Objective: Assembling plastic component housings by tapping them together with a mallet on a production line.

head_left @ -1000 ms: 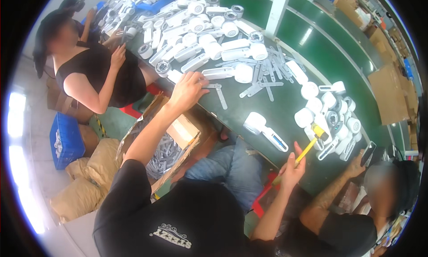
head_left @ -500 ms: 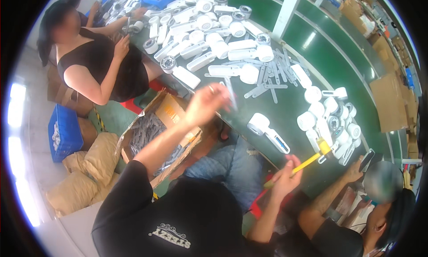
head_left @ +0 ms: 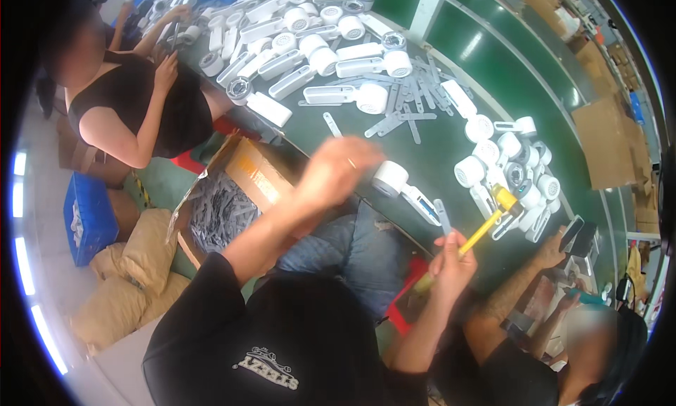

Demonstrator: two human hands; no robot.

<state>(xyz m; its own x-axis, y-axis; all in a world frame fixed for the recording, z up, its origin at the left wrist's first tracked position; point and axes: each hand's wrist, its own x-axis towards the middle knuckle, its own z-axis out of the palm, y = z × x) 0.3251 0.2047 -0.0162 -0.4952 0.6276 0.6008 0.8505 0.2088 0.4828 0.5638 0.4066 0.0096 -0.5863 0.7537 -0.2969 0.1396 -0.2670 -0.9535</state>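
Note:
My right hand (head_left: pixel 453 264) is closed round the handle of a yellow-headed mallet (head_left: pixel 486 230). A flat grey strip (head_left: pixel 442 214) sticks up from its fingertips. Just beyond lies a white handheld fan, by its look, with a round head (head_left: pixel 389 178) and a handle (head_left: pixel 422 205) whose long slot shows something blue inside. My left hand (head_left: pixel 341 170) hovers over the near table edge, left of that fan. Motion smears its fingers, so whether they hold anything is unclear. Behind this hand another grey strip (head_left: pixel 331 124) lies on the green table (head_left: pixel 310 131).
Many white fans (head_left: pixel 310 50) are heaped at the back left, a smaller group (head_left: pixel 521 159) at the right. Loose grey strips (head_left: pixel 415 100) spread between them. An open carton (head_left: pixel 264 168) of strips stands left of my legs. Co-workers sit at left (head_left: pixel 116 89) and right (head_left: pixel 524 357).
A grey strip now shows in my right hand beside the mallet. My left hand has moved nearer the fan. The whole view has shifted slightly.

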